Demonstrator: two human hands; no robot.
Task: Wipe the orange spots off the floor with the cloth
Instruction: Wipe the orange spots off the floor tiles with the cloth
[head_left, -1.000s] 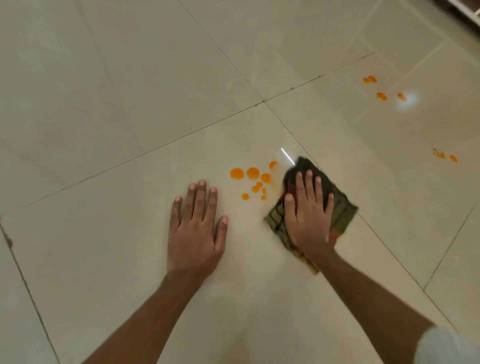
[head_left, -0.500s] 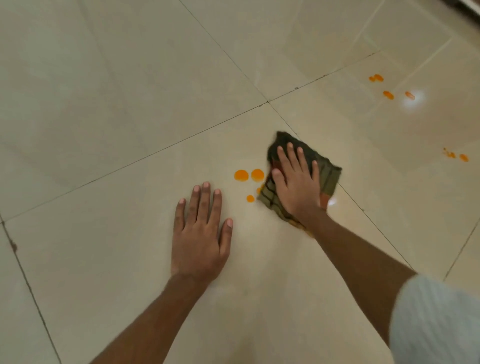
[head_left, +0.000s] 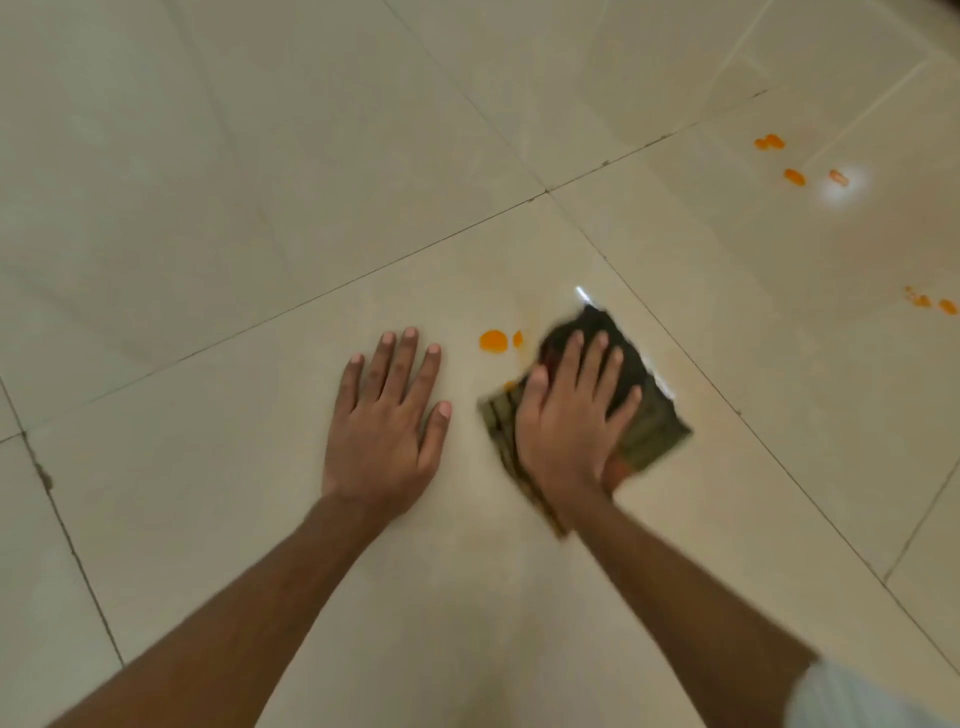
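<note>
- Floor (head_left: 208, 208): large glossy beige tiles, square-cut, with thin dark grout lines (head_left: 363, 275) running diagonally. There is wide bare tile to the left and on the far side.
- Left hand (head_left: 384, 421): one, palm flat on the tile, all five fingers straight and slightly spread, holding nothing. It lies just left of the spots and apart from the cloth.
- Large orange spot (head_left: 493, 341): one round, wet-looking blob between the two hands, on the far side of the gap.
- Small orange spot (head_left: 517, 339): one narrow mark just right of the large one, near the cloth's far-left edge.
- Cloth (head_left: 649, 431): one dark olive rag, folded, roughly four-sided, with a striped weave. It lies flat on the tile with its right edge along a grout line.
- Right hand (head_left: 566, 426): one, pressed palm-down on the cloth, fingers extended and fanned, not curled round it. Its outline is motion-blurred.
- Far orange cluster (head_left: 794, 176): four blobs, two of them touching, well apart from the cloth on the far right tile.
- Right-edge orange pair (head_left: 948, 306): two blobs with tiny specks beside them.
- Sleeve (head_left: 852, 696): one pale fabric cuff at the near right corner.
</note>
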